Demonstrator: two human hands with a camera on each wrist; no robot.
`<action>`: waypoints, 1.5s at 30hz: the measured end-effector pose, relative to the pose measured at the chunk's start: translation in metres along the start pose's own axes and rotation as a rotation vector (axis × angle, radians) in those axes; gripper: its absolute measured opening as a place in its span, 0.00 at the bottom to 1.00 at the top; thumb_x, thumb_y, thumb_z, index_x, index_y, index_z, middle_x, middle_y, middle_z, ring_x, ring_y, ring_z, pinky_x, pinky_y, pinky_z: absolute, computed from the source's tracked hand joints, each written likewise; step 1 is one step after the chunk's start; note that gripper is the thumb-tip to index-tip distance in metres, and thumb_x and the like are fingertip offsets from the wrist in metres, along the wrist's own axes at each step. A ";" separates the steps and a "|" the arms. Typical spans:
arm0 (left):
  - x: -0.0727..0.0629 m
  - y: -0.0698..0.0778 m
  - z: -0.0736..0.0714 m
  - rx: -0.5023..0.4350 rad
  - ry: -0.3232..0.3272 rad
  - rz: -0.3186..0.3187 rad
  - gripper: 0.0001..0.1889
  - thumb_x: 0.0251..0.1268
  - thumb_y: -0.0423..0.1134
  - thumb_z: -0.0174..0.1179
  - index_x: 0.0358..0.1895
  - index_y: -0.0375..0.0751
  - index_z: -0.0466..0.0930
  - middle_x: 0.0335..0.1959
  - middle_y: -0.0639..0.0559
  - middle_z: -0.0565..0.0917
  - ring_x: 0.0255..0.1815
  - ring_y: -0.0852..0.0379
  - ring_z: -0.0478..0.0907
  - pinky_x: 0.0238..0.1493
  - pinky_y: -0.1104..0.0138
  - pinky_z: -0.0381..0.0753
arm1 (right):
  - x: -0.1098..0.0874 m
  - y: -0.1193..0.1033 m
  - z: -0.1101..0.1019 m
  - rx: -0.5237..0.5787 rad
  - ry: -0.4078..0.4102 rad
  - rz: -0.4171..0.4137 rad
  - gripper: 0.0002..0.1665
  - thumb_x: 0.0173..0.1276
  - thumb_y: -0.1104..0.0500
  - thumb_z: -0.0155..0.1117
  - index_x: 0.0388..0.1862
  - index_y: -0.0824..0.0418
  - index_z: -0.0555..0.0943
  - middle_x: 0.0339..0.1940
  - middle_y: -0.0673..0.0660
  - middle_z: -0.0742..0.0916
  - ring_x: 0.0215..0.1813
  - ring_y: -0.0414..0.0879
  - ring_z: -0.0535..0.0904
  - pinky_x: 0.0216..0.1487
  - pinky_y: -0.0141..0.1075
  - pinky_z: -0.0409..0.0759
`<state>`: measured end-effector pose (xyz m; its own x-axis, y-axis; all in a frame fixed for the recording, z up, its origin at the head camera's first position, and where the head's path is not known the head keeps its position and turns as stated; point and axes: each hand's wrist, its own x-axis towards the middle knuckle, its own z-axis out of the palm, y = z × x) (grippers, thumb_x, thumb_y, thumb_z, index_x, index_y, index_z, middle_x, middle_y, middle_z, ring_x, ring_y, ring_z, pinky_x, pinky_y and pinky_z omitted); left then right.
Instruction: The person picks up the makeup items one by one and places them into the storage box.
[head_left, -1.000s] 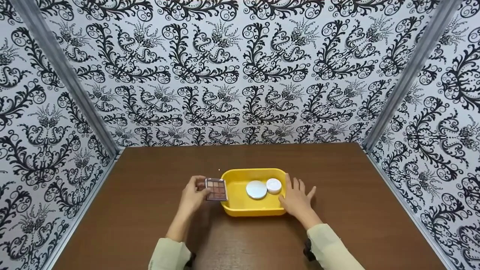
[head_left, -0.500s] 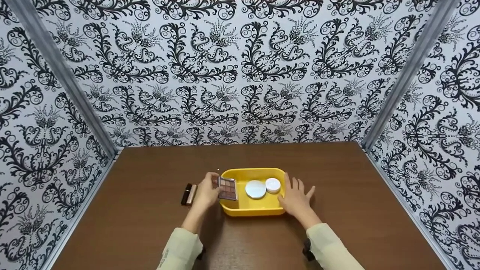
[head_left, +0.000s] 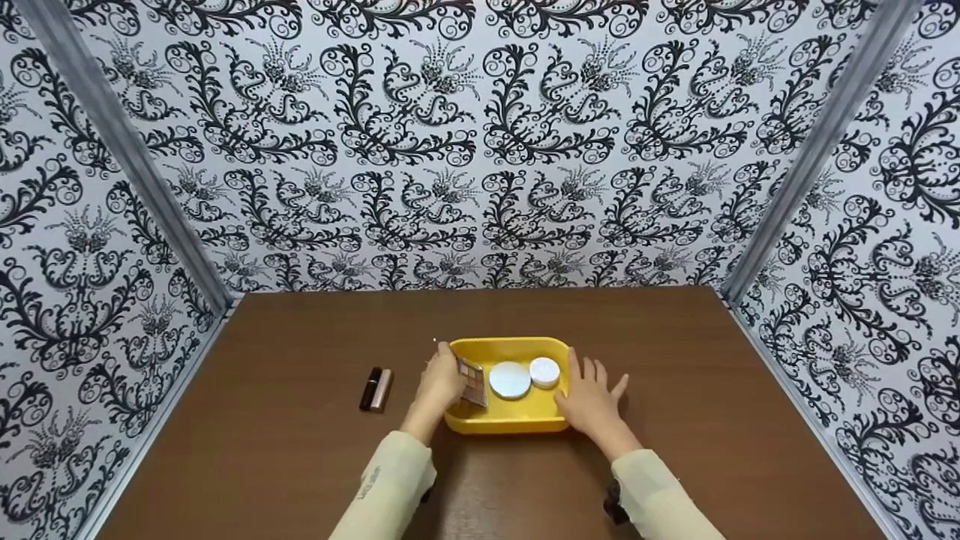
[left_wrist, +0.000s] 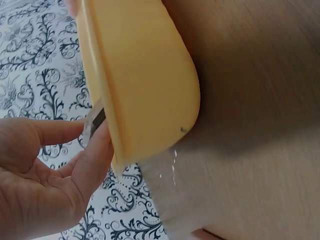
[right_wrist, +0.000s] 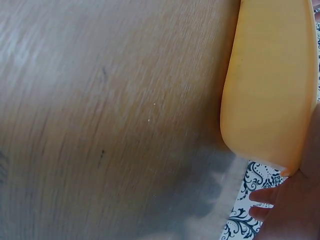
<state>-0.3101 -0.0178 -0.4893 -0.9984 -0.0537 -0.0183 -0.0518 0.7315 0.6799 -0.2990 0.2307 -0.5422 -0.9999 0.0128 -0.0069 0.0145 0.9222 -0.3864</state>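
Eyeshadow palette (head_left: 474,384) tilted inside the left end of a yellow tub (head_left: 512,427)

Black-and-white scroll-patterned wall panels (head_left: 480,187) enclose a brown wood-grain tabletop (head_left: 277,457). On it sits the tub, its long axis running left to right. The right hand (head_left: 592,397) rests at its right end, fingers spread wide, thumb over the rim. The left hand (head_left: 441,379) is at the opposite end, thumb and fingers narrowed to pinch the palette by its outer edge. The relation that seems to matter most: the palette lies rightward of those fingers, its longer visible side running front to back, between them and a round pale compact (head_left: 510,380). The left hand is much the nearer. Whether the palette touches the tub's floor, I cannot tell. Beside the compact is a small white jar (head_left: 544,373). Outside, to the left, a black tube (head_left: 370,388) and a pinkish-beige tube (head_left: 382,391) lie side by side.
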 end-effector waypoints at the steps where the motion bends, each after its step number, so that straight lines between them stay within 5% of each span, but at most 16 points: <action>1: 0.001 0.001 0.003 0.001 0.001 -0.006 0.25 0.61 0.24 0.58 0.62 0.28 0.63 0.54 0.31 0.80 0.55 0.31 0.79 0.59 0.45 0.78 | 0.000 0.000 0.000 0.002 0.001 0.000 0.49 0.72 0.48 0.60 0.82 0.58 0.47 0.78 0.72 0.62 0.80 0.70 0.50 0.70 0.77 0.30; 10: 0.006 0.000 0.023 0.035 0.084 -0.030 0.26 0.55 0.24 0.62 0.58 0.24 0.64 0.54 0.26 0.74 0.48 0.27 0.80 0.54 0.44 0.80 | -0.001 -0.001 0.002 0.001 -0.005 0.004 0.49 0.72 0.48 0.60 0.82 0.58 0.47 0.78 0.71 0.62 0.80 0.70 0.50 0.70 0.77 0.29; 18: 0.001 0.005 0.028 0.119 -0.014 -0.003 0.34 0.56 0.25 0.64 0.66 0.19 0.62 0.67 0.23 0.58 0.47 0.31 0.80 0.50 0.49 0.83 | 0.000 -0.001 -0.001 -0.006 -0.012 0.010 0.50 0.72 0.47 0.60 0.83 0.57 0.45 0.78 0.71 0.61 0.80 0.69 0.49 0.70 0.76 0.28; 31: 0.002 0.009 0.040 0.296 -0.207 -0.091 0.33 0.50 0.31 0.73 0.60 0.22 0.73 0.62 0.27 0.70 0.64 0.33 0.69 0.67 0.49 0.73 | 0.002 0.001 0.002 -0.002 -0.014 0.005 0.50 0.71 0.49 0.60 0.83 0.56 0.46 0.77 0.72 0.62 0.80 0.71 0.46 0.69 0.78 0.28; 38: -0.003 0.012 0.039 0.315 -0.192 -0.061 0.28 0.57 0.35 0.69 0.57 0.20 0.75 0.65 0.25 0.69 0.67 0.33 0.68 0.72 0.51 0.68 | 0.002 0.002 0.001 -0.009 -0.003 0.008 0.49 0.72 0.49 0.60 0.83 0.56 0.46 0.78 0.72 0.62 0.80 0.70 0.48 0.69 0.77 0.28; 45: -0.009 0.017 0.034 0.386 -0.154 0.001 0.25 0.57 0.37 0.69 0.57 0.28 0.77 0.58 0.31 0.72 0.62 0.36 0.72 0.65 0.52 0.75 | -0.001 0.001 0.000 -0.005 0.004 -0.005 0.48 0.72 0.49 0.60 0.82 0.58 0.47 0.77 0.73 0.62 0.80 0.72 0.48 0.69 0.78 0.29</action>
<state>-0.3028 0.0178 -0.5026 -0.9887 0.0280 -0.1470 -0.0264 0.9343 0.3555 -0.2981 0.2312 -0.5425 -1.0000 0.0096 -0.0014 0.0094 0.9241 -0.3821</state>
